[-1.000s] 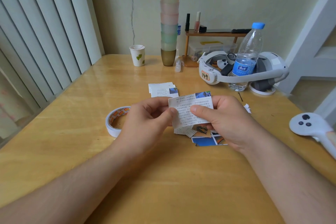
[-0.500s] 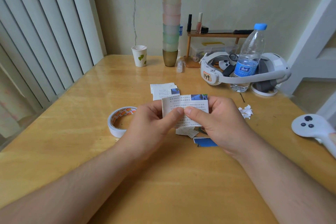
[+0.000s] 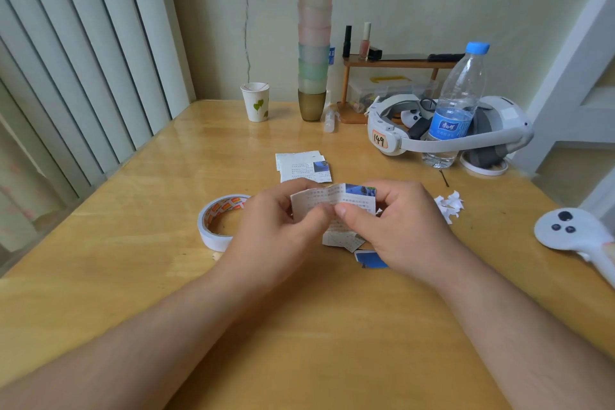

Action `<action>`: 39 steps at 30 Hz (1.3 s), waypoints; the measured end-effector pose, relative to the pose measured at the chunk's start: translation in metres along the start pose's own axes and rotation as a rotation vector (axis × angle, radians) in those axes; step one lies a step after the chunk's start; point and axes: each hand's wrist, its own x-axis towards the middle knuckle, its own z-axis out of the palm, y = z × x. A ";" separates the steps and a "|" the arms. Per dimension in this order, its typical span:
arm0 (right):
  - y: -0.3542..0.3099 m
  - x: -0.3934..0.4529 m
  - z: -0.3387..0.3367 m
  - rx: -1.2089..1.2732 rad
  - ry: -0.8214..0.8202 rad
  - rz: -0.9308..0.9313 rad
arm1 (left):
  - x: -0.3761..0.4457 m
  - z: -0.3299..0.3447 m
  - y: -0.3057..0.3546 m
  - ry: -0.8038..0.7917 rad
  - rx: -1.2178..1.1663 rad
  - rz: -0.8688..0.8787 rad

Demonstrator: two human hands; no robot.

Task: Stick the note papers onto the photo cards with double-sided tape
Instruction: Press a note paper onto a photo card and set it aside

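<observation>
Left hand: fingers curled round the left edge of the white printed note paper with a blue photo corner; my thumb presses on its face.
Right hand: pinching the same paper from the right, thumb on top beside the left thumb, fingers behind.
Held piece: lifted just above the wooden desk, near the middle; I cannot tell whether a photo card is already backing it.
Double-sided tape: the white roll with an orange-printed core lies flat on the desk, just left of my left hand.
Waiting pieces: loose printed slips and a blue-faced photo card lie under my right hand.
Finished-looking stack: a small pile of white cards with a photo corner sits farther away.
Scraps: torn white backing bits lie to the right.
Step in hand: I judge I am pressing paper onto card, or peeling tape backing.
Next move: calls for even thumb pressure across the sheet, then setting it on the far stack.
</observation>
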 end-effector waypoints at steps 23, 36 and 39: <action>0.004 0.001 -0.004 -0.143 -0.096 0.026 | 0.007 0.000 -0.005 -0.038 -0.325 -0.099; 0.000 0.001 -0.004 -0.048 -0.082 0.091 | 0.006 0.004 -0.005 -0.090 -0.337 -0.137; -0.001 0.002 -0.003 -0.051 -0.080 0.089 | 0.007 0.002 -0.002 -0.101 -0.356 -0.160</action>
